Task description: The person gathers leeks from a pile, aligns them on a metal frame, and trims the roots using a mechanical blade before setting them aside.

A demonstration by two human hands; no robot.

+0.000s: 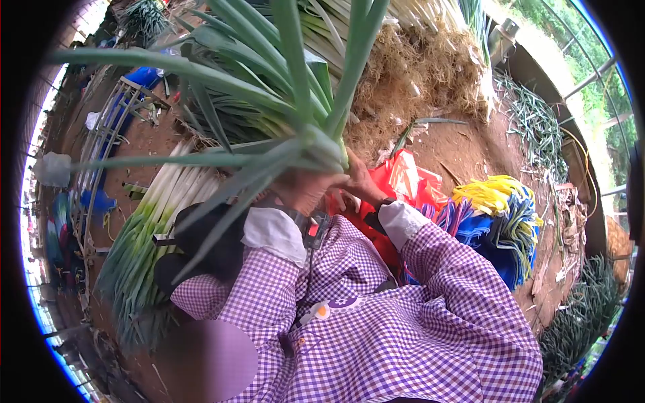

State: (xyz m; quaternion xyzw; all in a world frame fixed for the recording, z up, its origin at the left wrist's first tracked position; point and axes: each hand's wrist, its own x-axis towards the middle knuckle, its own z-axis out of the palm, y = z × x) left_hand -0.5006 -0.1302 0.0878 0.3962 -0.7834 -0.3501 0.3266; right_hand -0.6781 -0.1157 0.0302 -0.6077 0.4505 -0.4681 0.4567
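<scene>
A green onion (316, 144) stands upright close before me, its long leaves fanning out over the view. My left hand (306, 191) is closed around its stalk just below the leaves. On the other side, my right hand (363, 181) is also closed at the stalk, close against the left. The leaves and the hands hide the lower stalk and most of the fingertips. Below and behind the hands, red plastic (406, 181) lies bunched by my lap.
Trimmed green onions (168, 195) lie to my left. Piled onions show their roots (410, 74) ahead. At right are a blue bundle (514, 235) with yellow strips (497, 191), and leaf scraps (534, 121) along a low wall. A metal rack (101, 148) stands far left.
</scene>
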